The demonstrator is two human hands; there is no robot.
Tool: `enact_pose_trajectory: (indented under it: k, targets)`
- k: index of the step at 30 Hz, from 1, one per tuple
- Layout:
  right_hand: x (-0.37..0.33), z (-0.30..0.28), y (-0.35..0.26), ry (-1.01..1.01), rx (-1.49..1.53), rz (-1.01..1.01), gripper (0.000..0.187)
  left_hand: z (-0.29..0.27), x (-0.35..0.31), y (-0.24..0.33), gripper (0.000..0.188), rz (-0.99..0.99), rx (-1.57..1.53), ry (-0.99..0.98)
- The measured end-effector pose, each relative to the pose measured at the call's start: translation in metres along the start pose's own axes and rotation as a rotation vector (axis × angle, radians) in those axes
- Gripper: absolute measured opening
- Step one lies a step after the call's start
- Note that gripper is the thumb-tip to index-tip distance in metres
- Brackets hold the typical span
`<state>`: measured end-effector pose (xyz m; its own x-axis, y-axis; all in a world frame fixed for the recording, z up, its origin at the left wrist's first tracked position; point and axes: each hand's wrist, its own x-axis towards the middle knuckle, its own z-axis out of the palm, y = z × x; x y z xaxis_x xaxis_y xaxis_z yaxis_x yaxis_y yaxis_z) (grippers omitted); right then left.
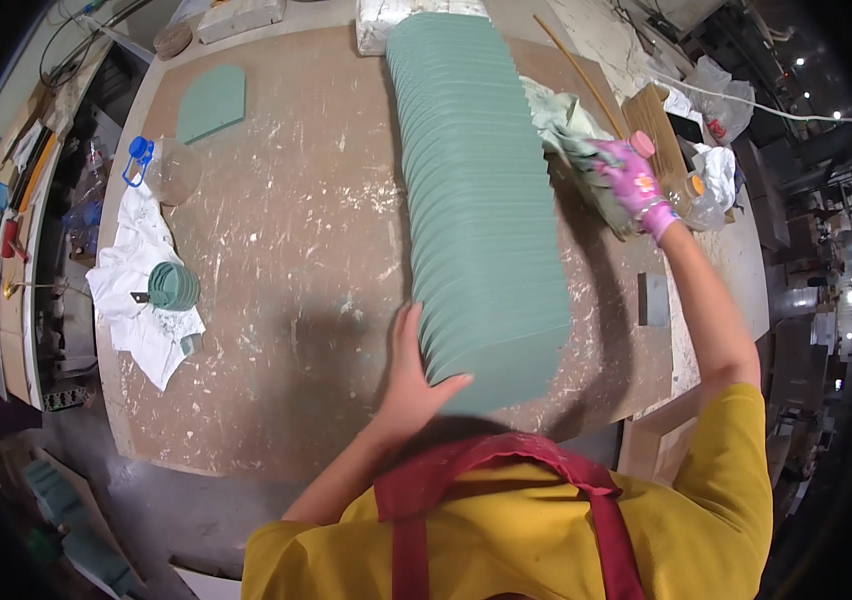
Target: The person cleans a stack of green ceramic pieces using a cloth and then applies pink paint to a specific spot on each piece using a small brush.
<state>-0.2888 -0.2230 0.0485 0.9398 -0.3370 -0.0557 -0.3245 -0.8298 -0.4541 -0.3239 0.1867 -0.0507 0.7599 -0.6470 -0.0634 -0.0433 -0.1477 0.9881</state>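
Observation:
A long row of thin green panels with rounded edges leans in a tight, overlapping line down the middle of the work table. My bare left hand rests against the row's near left corner, its fingers stretched along the side and its thumb apart on the nearest panel. On the right, my right hand, in a pink patterned glove, is closed on a crumpled cloth with green stains. The cloth lies against or close beside the row's far right side; its exact contact is hard to make out.
On the brown table lies a single green panel at far left. A clear jug, a white rag and a green-smeared cup stand nearer. A grey block, a thin stick and a cardboard box are right.

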Motion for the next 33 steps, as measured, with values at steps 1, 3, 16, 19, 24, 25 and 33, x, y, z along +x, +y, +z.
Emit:
enact_pose_trajectory:
  k: [1, 3, 16, 19, 24, 25, 33]
  targets:
    - [0.005, -0.019, 0.058, 0.233, -0.161, -0.127, 0.036, -0.008, 0.014, 0.001, 0.102, 0.029, -0.014, -0.024]
    - [0.023, -0.019, -0.044, 0.395, -0.039, -0.316, 0.041, -0.036, 0.04, -0.003, 0.105, 0.175, 0.187, 0.033]
    - [0.044, -0.022, -0.071, 0.149, -0.377, -0.201, 0.045, -0.027, 0.211, 0.015, 0.099, 0.079, -0.119, 0.123]
    - [0.093, 0.034, -0.129, 0.381, -0.413, -0.89, 0.051, -0.026, 0.21, 0.004, 0.097, 0.101, -0.106, 0.137]
    - [0.079, 0.051, -0.09, 0.176, -0.346, -0.643, 0.055, -0.029, 0.206, 0.004, 0.095, 0.13, -0.116, 0.109]
    - [0.08, 0.034, -0.063, 0.115, -0.332, -0.496, 0.053, -0.029, 0.203, 0.008, 0.098, 0.109, -0.168, 0.113]
    - [0.112, 0.049, -0.155, 0.225, -0.406, -0.765, 0.043, -0.025, 0.207, 0.005, 0.097, 0.102, -0.322, 0.086]
